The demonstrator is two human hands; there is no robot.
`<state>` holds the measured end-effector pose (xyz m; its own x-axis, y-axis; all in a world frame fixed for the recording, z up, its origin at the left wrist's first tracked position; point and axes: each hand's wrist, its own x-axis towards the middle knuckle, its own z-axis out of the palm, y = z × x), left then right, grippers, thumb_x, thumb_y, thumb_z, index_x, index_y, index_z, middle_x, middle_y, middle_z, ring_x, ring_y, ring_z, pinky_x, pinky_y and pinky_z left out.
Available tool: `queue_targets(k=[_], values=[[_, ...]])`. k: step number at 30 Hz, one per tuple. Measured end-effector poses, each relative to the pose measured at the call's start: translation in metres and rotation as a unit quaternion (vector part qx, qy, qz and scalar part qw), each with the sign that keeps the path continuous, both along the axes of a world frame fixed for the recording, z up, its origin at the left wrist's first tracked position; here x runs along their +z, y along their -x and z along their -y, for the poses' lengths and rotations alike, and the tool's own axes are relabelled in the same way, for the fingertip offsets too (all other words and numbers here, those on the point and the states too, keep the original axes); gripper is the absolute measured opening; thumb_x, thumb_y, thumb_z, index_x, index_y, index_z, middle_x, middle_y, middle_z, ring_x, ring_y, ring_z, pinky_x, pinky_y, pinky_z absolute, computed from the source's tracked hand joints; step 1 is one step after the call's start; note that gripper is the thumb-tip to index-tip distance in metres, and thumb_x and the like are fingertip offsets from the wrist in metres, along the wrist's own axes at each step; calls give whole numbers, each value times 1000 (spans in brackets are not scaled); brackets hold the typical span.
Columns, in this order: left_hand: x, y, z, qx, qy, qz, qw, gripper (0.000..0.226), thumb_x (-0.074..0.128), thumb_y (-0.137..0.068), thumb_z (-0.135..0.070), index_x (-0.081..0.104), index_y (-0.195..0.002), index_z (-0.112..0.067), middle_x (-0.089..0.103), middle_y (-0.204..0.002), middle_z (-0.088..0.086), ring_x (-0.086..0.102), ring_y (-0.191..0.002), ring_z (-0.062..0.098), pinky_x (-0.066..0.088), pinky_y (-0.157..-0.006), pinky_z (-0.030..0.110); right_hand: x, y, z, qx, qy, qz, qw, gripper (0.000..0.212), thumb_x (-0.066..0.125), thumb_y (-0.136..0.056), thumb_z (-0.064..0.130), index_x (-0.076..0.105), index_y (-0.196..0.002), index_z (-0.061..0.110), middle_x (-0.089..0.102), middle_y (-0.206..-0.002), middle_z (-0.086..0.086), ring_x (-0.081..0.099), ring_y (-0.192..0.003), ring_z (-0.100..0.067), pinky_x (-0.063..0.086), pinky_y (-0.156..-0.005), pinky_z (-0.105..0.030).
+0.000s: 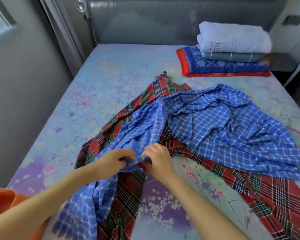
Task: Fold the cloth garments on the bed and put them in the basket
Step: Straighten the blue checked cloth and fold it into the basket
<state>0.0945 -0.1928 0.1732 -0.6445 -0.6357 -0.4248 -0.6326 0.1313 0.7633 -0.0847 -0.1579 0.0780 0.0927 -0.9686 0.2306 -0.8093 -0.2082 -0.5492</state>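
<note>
Both hands meet near the middle of the bed point(111, 70), over the bunched near end of the blue checked cloth point(215, 122). The left hand point(113, 161) is closed, fingers pinching a gathered fold of that cloth; the right hand point(157, 159) curls over the same fold just beside it, its fingertips tucked into the fabric. Gripping so close together suggests the person is hunting along the hem for an edge or corner, so the cloth can be drawn out straight before the first fold.

The blue checked cloth lies crumpled, spreading from the hands out to the right and far side, with a loose tail draping toward the near left edge. It rests across the red tartan cloth point(270, 193), which runs underneath it, showing at the far end, at the near right and below the hands. The blue one is on top, so it is probably handled first.

No basket is clearly visible; an orange shape point(2, 200) at the near left corner cannot be identified.

At the far right a stack of folded bedding point(232, 49) sits well apart from the work. Its top pale roll bears stitched lettering, upside down; it seems to read "Love", with more letters too blurred to make out.
</note>
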Motion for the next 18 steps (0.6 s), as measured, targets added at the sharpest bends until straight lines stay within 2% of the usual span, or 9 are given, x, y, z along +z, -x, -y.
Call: queue_targets(k=[2, 5, 6, 9, 11, 13, 15, 17, 18], values=[[46, -12, -3, 98, 14, -62, 993, 47, 38, -82, 14, 58, -66, -26, 47, -61, -6, 35, -57, 13, 28, -54, 20, 26, 1, -4, -12, 46, -20, 999, 48, 38, -95, 47, 65, -71, 16, 65, -71, 2, 60, -69, -21, 44, -64, -32], [114, -22, -17, 153, 39, -141, 977, 16, 42, -67, 4, 47, -64, -11, 45, -53, -6, 35, -54, 10, 27, -47, 14, 66, 13, -11, -60, 96, -50, 992, 62, 25, -93, 61, 56, -60, 19, 56, -53, 3, 54, -53, -22, 34, -62, -29], [139, -28, -27, 152, 60, -161, 973, 8, 39, -59, -1, 43, -63, -8, 43, -53, -6, 34, -52, 8, 27, -46, 13, 84, 18, -19, -71, 110, -67, 989, 59, 29, -92, 61, 54, -57, 20, 54, -50, 3, 54, -50, -23, 36, -63, -30], [181, -50, -39, 183, 112, -187, 959, 11, 36, -52, -6, 43, -59, -10, 41, -51, -7, 35, -49, 8, 27, -47, 19, 113, 42, -40, -118, 112, -146, 976, 43, 42, -82, 51, 52, -53, 22, 55, -45, -1, 57, -46, -24, 47, -64, -39], [199, -70, -46, 230, 126, -206, 943, 18, 37, -55, -6, 51, -51, -17, 43, -47, -6, 36, -49, 11, 26, -47, 24, 130, 61, -61, -149, 54, -157, 975, 34, 51, -82, 43, 53, -54, 24, 58, -48, -3, 60, -50, -25, 48, -74, -45], [211, -89, -54, 283, 132, -229, 922, 33, 36, -66, 0, 54, -46, -19, 42, -45, -4, 35, -47, 13, 26, -45, 22, 143, 78, -86, -187, 19, -137, 972, 32, 63, -85, 27, 46, -59, 26, 59, -54, -4, 59, -56, -29, 43, -81, -44], [217, -104, -65, 320, 125, -251, 905, 39, 37, -73, 2, 54, -46, -19, 43, -50, 0, 36, -49, 16, 29, -44, 20, 160, 89, -114, -228, 3, -71, 971, 35, 60, -92, 19, 44, -62, 26, 55, -55, -1, 49, -51, -24, 38, -64, -34], [221, -108, -78, 335, 127, -250, 899, 23, 48, -69, -6, 58, -54, -20, 47, -61, 6, 42, -59, 21, 35, -53, 25, 187, 82, -142, -251, 27, 16, 968, 30, 54, -95, 14, 51, -67, 24, 54, -55, -1, 40, -46, -14, 32, -52, -29], [224, -104, -90, 327, 144, -236, 904, 16, 54, -70, -5, 60, -64, -19, 48, -66, 8, 43, -62, 22, 36, -57, 28, 205, 71, -159, -255, 60, 48, 964, 33, 53, -95, 13, 48, -64, 23, 48, -52, 1, 37, -43, -8, 30, -49, -28]])
